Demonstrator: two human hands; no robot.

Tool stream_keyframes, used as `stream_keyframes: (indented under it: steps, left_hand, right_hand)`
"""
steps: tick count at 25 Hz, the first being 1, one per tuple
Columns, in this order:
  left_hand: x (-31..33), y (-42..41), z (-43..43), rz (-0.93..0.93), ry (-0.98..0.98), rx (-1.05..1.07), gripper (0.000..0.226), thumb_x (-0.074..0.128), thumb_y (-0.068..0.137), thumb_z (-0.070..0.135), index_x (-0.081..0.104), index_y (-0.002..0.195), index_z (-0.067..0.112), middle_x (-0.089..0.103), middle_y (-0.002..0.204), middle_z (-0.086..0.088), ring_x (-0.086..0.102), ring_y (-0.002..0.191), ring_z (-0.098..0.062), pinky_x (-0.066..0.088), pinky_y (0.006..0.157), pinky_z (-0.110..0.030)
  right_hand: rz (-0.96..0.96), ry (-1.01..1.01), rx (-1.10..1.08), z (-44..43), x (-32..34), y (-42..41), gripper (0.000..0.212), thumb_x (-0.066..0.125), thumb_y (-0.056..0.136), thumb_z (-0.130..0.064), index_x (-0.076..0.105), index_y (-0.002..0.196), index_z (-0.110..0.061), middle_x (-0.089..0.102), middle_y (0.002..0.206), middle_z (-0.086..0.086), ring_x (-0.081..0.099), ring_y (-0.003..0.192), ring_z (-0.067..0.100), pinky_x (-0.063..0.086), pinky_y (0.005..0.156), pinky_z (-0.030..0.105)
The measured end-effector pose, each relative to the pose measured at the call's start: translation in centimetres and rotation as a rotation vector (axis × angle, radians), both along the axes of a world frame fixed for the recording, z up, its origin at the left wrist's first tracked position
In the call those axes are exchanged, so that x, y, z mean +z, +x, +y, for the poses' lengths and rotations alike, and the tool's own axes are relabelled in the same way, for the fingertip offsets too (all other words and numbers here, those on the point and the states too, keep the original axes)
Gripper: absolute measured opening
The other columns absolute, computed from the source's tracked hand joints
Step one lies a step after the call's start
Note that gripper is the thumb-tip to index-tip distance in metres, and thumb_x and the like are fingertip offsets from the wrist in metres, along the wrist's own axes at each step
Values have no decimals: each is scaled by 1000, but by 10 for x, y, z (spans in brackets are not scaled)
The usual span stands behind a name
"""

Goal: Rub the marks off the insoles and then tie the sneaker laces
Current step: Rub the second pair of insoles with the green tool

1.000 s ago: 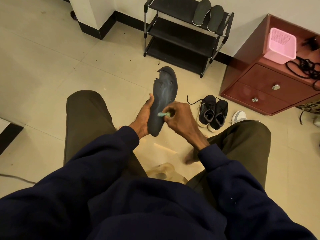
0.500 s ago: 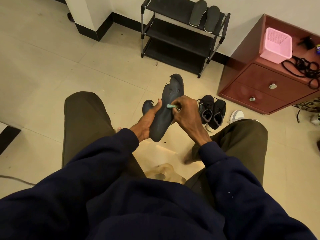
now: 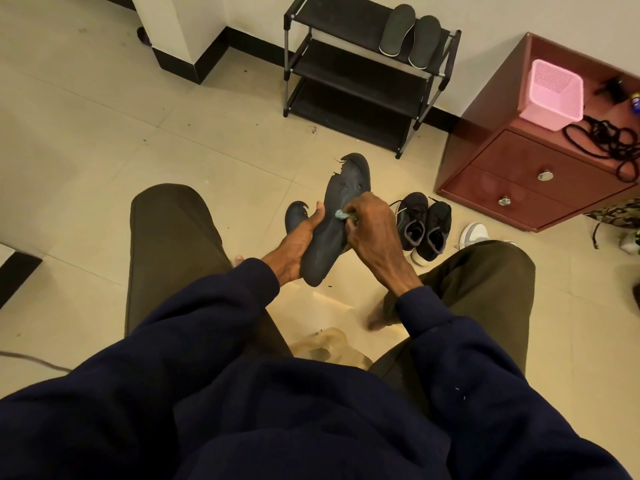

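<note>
Dressed in a dark navy sweatshirt (image 3: 294, 410), soft and loose, bunched in folds across the front. Long left sleeve (image 3: 207, 323) and right sleeve (image 3: 450, 341), each ending in a snug cuff at the wrist; a few tiny pale specks on the right one. Baggy dark olive trousers (image 3: 166, 237), plain. Bare left hand (image 3: 294, 247) and right hand (image 3: 370, 230). Bare foot (image 3: 377, 317) below the right trouser leg, blurred; a toe (image 3: 239, 260) showing beside the left.

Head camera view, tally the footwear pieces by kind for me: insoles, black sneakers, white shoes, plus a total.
Insoles: 4, the held insole, a second insole behind the left hand, two shelved insoles on the shoe rack
Black sneakers: 2
White shoes: 1, partly hidden
Total: 7
</note>
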State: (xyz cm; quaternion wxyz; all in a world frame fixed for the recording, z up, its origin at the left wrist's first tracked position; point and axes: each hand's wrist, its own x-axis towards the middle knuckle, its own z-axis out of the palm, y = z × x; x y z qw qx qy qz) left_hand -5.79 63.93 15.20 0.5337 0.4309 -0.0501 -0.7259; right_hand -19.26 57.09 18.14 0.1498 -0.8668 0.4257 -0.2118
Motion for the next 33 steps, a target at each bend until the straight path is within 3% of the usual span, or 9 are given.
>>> stream_keyframes:
  steps: [4,7,10,15,20,23,27,30,33]
  left_hand:
    - [-3,3,1,-26,17,12,45,50,102,53,71,112,14,76,100,-8,73,89,-22,52,98,-39]
    - [-5,4,0,-54,0,22,50,49,102,53,66,127,13,75,113,-11,73,98,-24,55,96,-39]
    - [-4,2,0,-32,-6,31,53,49,102,54,65,130,12,73,117,-12,72,101,-25,57,95,-38]
    - [-5,3,1,-47,45,22,47,50,101,53,70,115,13,75,105,-9,72,93,-22,53,98,-39]
    - [2,-5,2,41,36,-11,53,51,103,49,62,134,8,70,124,-17,72,103,-29,55,99,-38]
    - [2,-5,1,31,20,-54,57,52,102,50,59,136,5,70,119,-17,71,96,-29,58,83,-33]
    - [4,-2,4,78,60,-69,40,53,103,46,68,109,9,72,92,-9,69,74,-21,56,66,-29]
    - [4,-2,3,41,29,-128,47,53,103,48,63,123,7,70,102,-14,67,79,-25,57,66,-29]
    - [4,-3,5,5,49,-143,49,53,103,50,64,123,7,71,101,-16,67,82,-26,58,66,-29]
  right_hand:
    - [73,411,254,17,8,3,15,77,77,-1,80,88,-10,74,83,-1,65,68,5,56,61,22]
    - [107,206,110,4,1,0,10,76,77,-2,77,85,-9,70,81,5,64,68,18,55,59,33]
    - [149,3,10,1,-4,-1,5,72,79,-2,72,83,-4,66,84,12,60,72,27,47,58,34]
    - [82,425,220,13,5,2,13,78,76,-2,79,85,-11,70,73,-6,61,60,0,48,54,13]
    - [33,61,-38,-11,-4,-4,14,68,78,2,75,84,-9,69,83,7,63,73,20,56,66,40]
    - [-72,62,-71,-14,-1,-11,15,69,83,1,77,92,-8,70,88,6,65,76,16,58,68,35]
    - [-61,332,203,0,12,-8,16,69,83,4,77,90,-8,71,83,0,67,63,8,58,56,31]
    - [-51,97,0,-20,2,-11,17,69,83,2,76,91,-10,70,90,3,62,75,11,57,69,35]
    - [-73,90,-123,-25,-2,-16,14,71,83,-1,76,92,-11,70,91,3,62,79,14,57,70,38]
